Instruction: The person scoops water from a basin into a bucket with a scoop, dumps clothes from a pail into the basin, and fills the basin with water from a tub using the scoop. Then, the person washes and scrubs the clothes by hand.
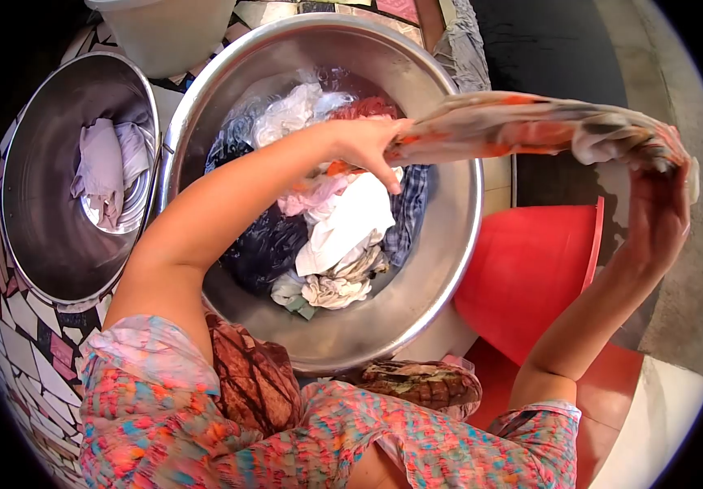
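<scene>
Stretched between my two hands is a wet cloth (514, 126), patterned in grey-beige and orange, partly twisted and smeared by motion. My left hand (370, 145) grips one end above the large metal basin (319, 346), thumb pointing down. Out to the right, my right hand (659, 204) is closed round the other end, higher than the red tub. Under my left arm, the basin holds water and soaking clothes: a white cloth (351, 224), a pink cloth (315, 196), a dark blue garment (266, 244) and a checked blue one (408, 216).
A smaller metal tub (38, 236) at the left contains a mauve-grey cloth (101, 167). Behind it stands a pale bucket (164, 37). A red plastic tub (522, 269) leans right of the basin. Broken-tile flooring (38, 350) lies left; dark wet ground (555, 49) lies at the upper right.
</scene>
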Demonstrator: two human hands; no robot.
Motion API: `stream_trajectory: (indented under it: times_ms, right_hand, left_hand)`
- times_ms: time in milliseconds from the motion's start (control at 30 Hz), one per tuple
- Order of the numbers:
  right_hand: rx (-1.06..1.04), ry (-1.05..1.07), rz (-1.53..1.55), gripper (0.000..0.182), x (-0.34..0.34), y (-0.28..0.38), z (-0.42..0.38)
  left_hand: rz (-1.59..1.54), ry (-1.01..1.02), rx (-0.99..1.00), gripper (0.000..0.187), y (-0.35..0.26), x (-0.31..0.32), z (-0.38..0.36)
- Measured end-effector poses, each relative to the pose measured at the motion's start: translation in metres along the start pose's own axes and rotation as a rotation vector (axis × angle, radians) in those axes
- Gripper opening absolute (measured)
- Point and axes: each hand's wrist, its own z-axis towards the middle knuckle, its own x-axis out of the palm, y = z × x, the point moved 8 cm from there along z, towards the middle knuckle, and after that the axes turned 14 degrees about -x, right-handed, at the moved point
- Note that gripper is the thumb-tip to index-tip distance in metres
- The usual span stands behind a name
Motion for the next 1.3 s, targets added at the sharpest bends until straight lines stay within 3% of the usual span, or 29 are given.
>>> stream_trajectory:
  times_ms: [67, 133, 200, 267, 333, 367, 400, 433, 467, 500, 533, 567, 600, 633, 733, 800, 900, 933, 967, 1000, 1033, 1067, 1133, 1167, 1233, 1300]
  right_hand:
    - [-0.014, -0.036, 0.046, 0.037, -0.011, 0.001, 0.007]
    - [-0.015, -0.065, -0.005, 0.037, -0.025, -0.029, 0.003]
    - [0.058, -0.085, -0.079, 0.033, -0.025, -0.093, -0.015]
    - [0.261, -0.262, -0.204, 0.031, -0.040, -0.172, -0.054]
    - [0.481, -0.293, -0.096, 0.034, -0.061, -0.269, -0.103]
    - [0.605, -0.261, -0.077, 0.041, -0.067, -0.314, -0.136]
    - [0.717, -0.220, -0.056, 0.050, -0.065, -0.353, -0.158]
    - [0.818, -0.291, -0.229, 0.061, -0.055, -0.373, -0.181]
    - [0.922, -0.370, -0.406, 0.073, -0.047, -0.385, -0.210]
    - [0.992, -0.443, -0.143, 0.082, -0.040, -0.414, -0.239]
    - [1.048, -0.506, 0.127, 0.091, -0.029, -0.438, -0.259]
    - [1.061, -0.536, 0.345, 0.081, -0.003, -0.436, -0.264]
    - [0.922, -0.552, 0.677, 0.065, 0.007, -0.451, -0.262]
    - [0.837, -0.545, 0.824, 0.061, 0.014, -0.453, -0.259]
    - [0.689, -0.589, 0.891, 0.049, 0.023, -0.447, -0.258]
    - [0.613, -0.651, 0.853, 0.042, 0.014, -0.441, -0.267]
    - [0.561, -0.758, 0.774, 0.032, 0.003, -0.441, -0.270]
    - [0.563, -0.754, 0.776, 0.032, 0.007, -0.426, -0.250]
    - [0.521, -0.743, 0.643, 0.030, 0.001, -0.415, -0.242]
    - [0.477, -0.738, 0.518, 0.028, -0.006, -0.406, -0.239]
    - [0.441, -0.709, 0.542, 0.029, -0.010, -0.399, -0.226]
    - [0.424, -0.680, 0.617, 0.030, -0.014, -0.395, -0.222]
    - [0.460, -0.711, 0.511, 0.030, -0.025, -0.384, -0.221]
    - [0.494, -0.721, 0.422, 0.030, -0.028, -0.381, -0.221]
    - [0.539, -0.729, 0.356, 0.030, -0.035, -0.377, -0.223]
    - [0.569, -0.735, 0.307, 0.030, -0.036, -0.370, -0.224]
  left_hand:
    - [-0.267, -0.212, -0.031, 0.083, 0.002, 0.008, 0.004]
    - [-0.202, -0.331, -0.135, 0.066, 0.029, 0.018, 0.003]
    - [-0.077, -0.428, -0.490, 0.049, 0.098, 0.023, -0.015]
    - [-0.233, -0.583, -0.760, 0.038, 0.151, 0.002, -0.066]
    - [0.018, -0.992, -0.834, 0.029, 0.221, -0.020, -0.101]
    - [0.027, -0.991, -0.847, 0.029, 0.224, -0.017, -0.108]
    - [0.061, -1.180, -0.901, 0.026, 0.221, -0.027, -0.128]
    - [0.096, -1.371, -0.949, 0.023, 0.216, -0.033, -0.147]
    - [0.128, -1.200, -0.843, 0.022, 0.205, -0.029, -0.132]
    - [0.160, -1.023, -0.736, 0.021, 0.184, -0.019, -0.112]
    - [0.001, -0.826, -0.651, 0.021, 0.162, 0.001, -0.087]
    - [-0.079, -0.501, -0.756, 0.021, 0.126, 0.032, -0.071]
    - [-0.099, -0.591, -0.332, 0.020, 0.069, 0.051, -0.057]
    - [-0.099, -0.490, -0.127, 0.022, 0.041, 0.081, -0.047]
    - [-0.221, -0.349, 0.130, 0.020, -0.049, 0.110, -0.060]
    - [-0.122, -0.330, 0.397, 0.017, -0.034, 0.115, -0.052]
    - [-0.332, -0.208, -0.619, 0.028, 0.158, 0.051, -0.025]
    - [0.137, -0.359, -0.718, 0.030, 0.149, 0.004, -0.046]
    - [0.216, -0.518, -0.689, 0.035, 0.174, -0.008, -0.041]
    - [0.391, -0.552, -0.584, 0.039, 0.173, -0.017, -0.042]
    - [0.227, -0.665, -0.545, 0.054, 0.180, -0.030, -0.055]
    - [0.236, -0.676, -0.543, 0.054, 0.187, -0.039, -0.064]
    - [0.387, -0.714, -0.926, 0.075, 0.200, -0.047, -0.097]
    - [0.504, -0.492, -0.969, 0.079, 0.206, -0.027, -0.099]
    - [0.865, -0.237, -0.992, 0.067, 0.230, 0.006, -0.098]
    - [0.580, 0.034, -0.857, 0.039, 0.243, 0.040, -0.086]
